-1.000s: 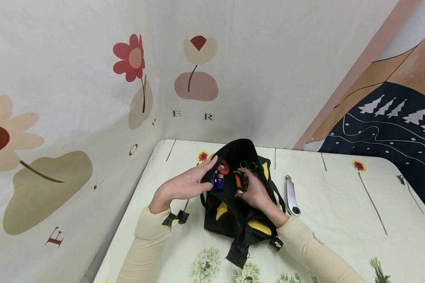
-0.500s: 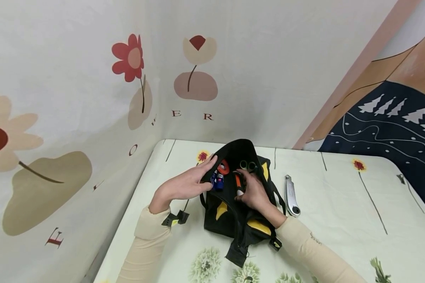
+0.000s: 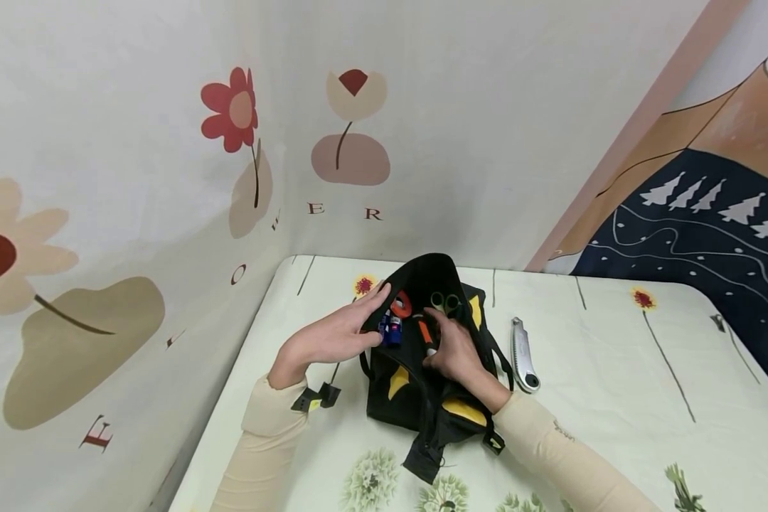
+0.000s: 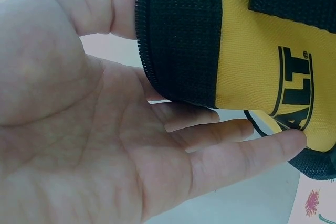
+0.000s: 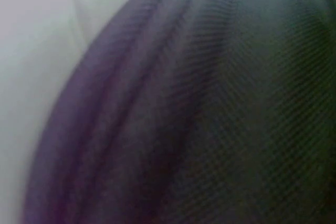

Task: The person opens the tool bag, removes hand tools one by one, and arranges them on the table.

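Note:
A black tool bag (image 3: 390,402) with yellow patches stands with its mouth open in the head view. At its left rim, my left hand (image 3: 333,334) holds the zip edge, thumb inside and fingers outside. The left wrist view shows this palm beside the bag's yellow side (image 4: 252,61) with black lettering. My right hand (image 3: 457,352) reaches into the bag, fingers and thumb curled about an orange-and-black tool (image 3: 426,333) with a pale end. Beside it in the bag lie blue cylinders (image 3: 394,331), a red-orange ring (image 3: 401,306) and green-handled scissors (image 3: 444,302).
A silver folding saw or cutter (image 3: 523,355) lies on the table just right of the bag. The table wears a flower-print cloth (image 3: 601,355). Printed fabric walls (image 3: 454,142) rise behind and at the left. Dark cloth (image 5: 199,103) fills most of the right wrist view.
My right hand has shifted slightly within the bag, and the orange-and-black tool's upper end has tipped a little left. The left hand keeps its hold on the rim.

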`<action>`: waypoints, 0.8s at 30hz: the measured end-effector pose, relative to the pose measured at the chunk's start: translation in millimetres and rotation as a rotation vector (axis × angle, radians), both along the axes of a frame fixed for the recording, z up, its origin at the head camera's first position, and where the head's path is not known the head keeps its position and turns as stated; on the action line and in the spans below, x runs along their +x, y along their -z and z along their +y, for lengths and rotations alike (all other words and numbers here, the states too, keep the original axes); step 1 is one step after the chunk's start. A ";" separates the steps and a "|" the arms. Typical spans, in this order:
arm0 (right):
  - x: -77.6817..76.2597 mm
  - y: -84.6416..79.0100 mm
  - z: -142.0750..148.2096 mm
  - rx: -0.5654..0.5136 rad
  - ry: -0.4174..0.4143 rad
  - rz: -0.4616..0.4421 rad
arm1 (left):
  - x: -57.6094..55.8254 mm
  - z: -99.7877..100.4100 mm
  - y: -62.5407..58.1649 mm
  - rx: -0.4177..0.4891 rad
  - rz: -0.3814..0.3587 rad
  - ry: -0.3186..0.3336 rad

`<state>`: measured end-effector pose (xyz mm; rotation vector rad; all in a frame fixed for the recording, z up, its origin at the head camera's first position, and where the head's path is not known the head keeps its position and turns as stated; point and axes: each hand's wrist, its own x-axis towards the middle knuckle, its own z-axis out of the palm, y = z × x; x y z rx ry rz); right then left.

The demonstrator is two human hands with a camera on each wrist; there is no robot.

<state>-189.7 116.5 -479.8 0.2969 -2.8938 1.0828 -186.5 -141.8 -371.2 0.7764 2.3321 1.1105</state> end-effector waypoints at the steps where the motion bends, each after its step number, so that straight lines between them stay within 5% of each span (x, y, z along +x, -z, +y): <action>1: -0.2 0.1 0.0 -0.005 -0.002 -0.002 | 0.0 0.0 0.1 -0.001 0.001 0.000; 24: -3.6 -2.0 1.4 -0.018 -0.035 -0.047 | -0.3 0.0 -0.2 -0.008 0.016 0.002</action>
